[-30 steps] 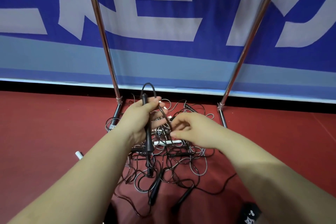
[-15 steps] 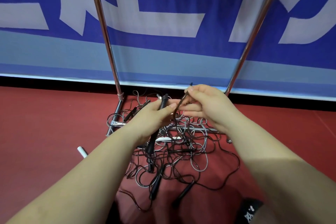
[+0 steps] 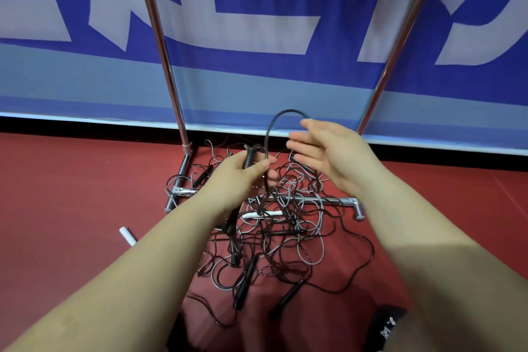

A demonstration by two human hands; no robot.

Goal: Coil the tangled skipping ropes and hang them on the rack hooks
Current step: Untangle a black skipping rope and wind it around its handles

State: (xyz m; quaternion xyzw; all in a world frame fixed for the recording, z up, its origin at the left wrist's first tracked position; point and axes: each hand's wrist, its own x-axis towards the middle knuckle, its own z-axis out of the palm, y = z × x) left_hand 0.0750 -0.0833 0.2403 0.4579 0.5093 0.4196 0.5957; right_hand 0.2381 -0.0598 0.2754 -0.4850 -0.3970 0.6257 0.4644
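Observation:
A tangle of thin black and grey skipping ropes with black handles lies on the red floor over the base of the metal rack. My left hand grips a black handle upright, with the rope pinched against it. From that grip a black rope loop arches up and over to my right hand. My right hand is held with straight, spread fingers beside the loop, its fingertips near the top of the arch. The rack's hooks are out of view.
Two chrome rack uprights rise in front of a blue and white banner. A white handle lies on the floor to the left, another inside the tangle. A black shoe shows bottom right.
My right hand has let go of the rope it pinched and spread its fingers. A rope loop now stands above my left hand, which still grips the handle.

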